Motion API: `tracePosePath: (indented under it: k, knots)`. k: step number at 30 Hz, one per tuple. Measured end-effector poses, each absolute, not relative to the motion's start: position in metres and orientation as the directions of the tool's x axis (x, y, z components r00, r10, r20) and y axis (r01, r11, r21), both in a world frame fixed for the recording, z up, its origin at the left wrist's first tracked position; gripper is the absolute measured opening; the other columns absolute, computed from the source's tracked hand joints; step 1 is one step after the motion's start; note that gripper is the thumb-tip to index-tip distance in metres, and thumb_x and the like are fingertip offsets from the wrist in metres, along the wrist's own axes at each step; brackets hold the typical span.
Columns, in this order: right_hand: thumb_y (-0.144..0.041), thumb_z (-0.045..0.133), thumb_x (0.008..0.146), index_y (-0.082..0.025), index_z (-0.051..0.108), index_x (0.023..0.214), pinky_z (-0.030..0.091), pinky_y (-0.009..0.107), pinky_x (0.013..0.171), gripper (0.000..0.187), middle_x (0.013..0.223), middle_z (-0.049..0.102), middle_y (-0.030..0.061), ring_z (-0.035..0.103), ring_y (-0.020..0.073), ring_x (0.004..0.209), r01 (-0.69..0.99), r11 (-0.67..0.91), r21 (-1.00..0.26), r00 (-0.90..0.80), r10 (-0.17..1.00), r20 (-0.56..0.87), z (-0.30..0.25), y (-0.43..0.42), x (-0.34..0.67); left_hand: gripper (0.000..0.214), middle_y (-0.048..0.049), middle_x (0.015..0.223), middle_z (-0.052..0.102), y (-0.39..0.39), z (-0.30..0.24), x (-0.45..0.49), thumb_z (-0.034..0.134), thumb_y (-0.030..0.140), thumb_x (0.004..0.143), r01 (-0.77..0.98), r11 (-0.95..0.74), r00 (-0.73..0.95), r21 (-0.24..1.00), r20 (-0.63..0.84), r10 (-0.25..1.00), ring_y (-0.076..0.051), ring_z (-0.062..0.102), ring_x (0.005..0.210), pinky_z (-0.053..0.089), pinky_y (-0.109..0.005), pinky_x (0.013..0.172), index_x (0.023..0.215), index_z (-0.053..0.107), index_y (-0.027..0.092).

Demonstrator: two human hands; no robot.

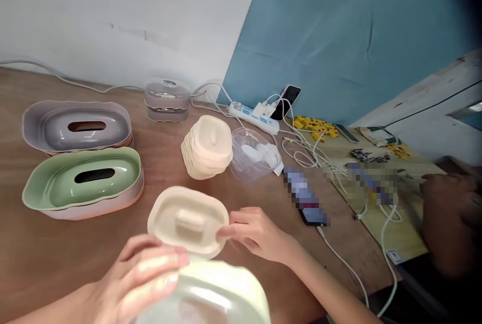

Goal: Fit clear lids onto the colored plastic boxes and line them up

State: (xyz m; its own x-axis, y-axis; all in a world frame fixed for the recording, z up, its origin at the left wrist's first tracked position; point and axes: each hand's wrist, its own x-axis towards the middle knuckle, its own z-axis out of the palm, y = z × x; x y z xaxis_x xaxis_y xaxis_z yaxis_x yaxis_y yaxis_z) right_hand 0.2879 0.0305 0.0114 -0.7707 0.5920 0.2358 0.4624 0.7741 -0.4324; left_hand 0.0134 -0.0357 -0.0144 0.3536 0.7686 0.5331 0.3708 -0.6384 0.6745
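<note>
Near, my left hand (150, 270) grips a green tub (229, 296); my right hand (259, 233) pinches a cream lid (188, 223) at right; seemingly handling both together, the next move needs steady grips

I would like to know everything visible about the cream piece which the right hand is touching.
The cream piece is shallow and oblong, with rounded corners, a rim and a block-shaped form in the middle. It looks like smooth, opaque plastic. It is nearer than the cream stack, hollow side towards the camera. The right hand pinches its right end; the left hand overlaps its near edge, but contact there is unclear. Whether it rests on the table is unclear too.
</note>
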Motion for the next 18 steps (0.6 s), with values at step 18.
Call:
tracePosePath:
  k: [18]
  knots:
    - [-0.05,0.065,0.079,-0.031,0.015,0.145,0.026,0.049,0.112,0.085,0.152,0.018,0.0106,0.02,0.0295,0.14,0.355,0.464,-0.812,-0.601,0.778,0.182,-0.008,0.026,0.28,0.094,-0.0073,0.147,0.031,0.027,-0.019,-0.003,0.065,0.014,0.064,0.429,-0.304,0.523,0.851,0.041,0.851,-0.035,0.038,0.131,0.035,-0.057,0.106,0.143,0.016,0.033]
